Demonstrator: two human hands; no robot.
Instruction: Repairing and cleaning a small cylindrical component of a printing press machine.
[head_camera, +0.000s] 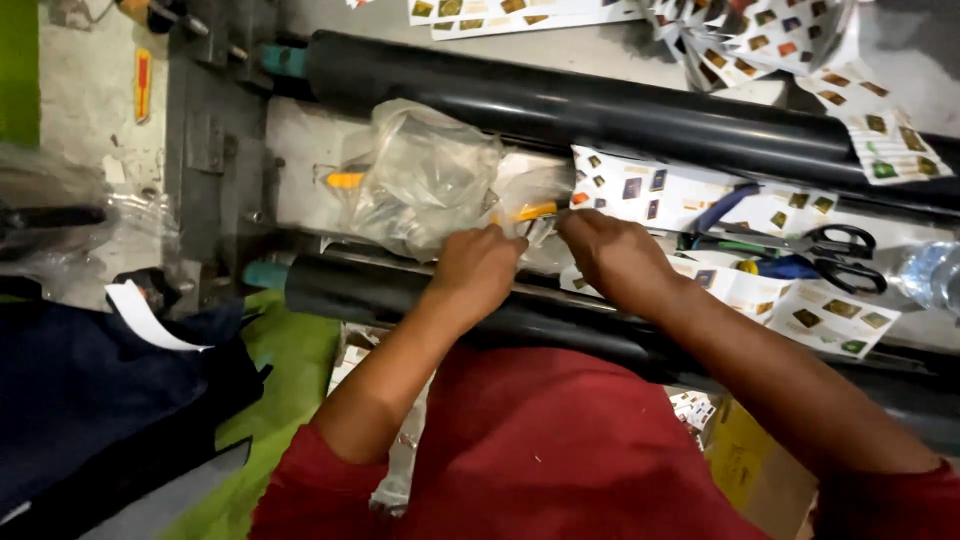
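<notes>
Both hands pinch small item beside clear plastic bag (425, 180); contents unclear.

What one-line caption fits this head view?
Left hand and right hand pinch a small orange-handled tool beside a clear plastic bag.

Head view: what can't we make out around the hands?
- Small orange-and-metal item: mostly covered by the left hand and right hand; kind and grip unclear.
- Clear plastic bag: contents lost in crumpled glare.
- Scissors: blades blurred over the printed sheets.
- Bottle: cut by the right edge.
</notes>
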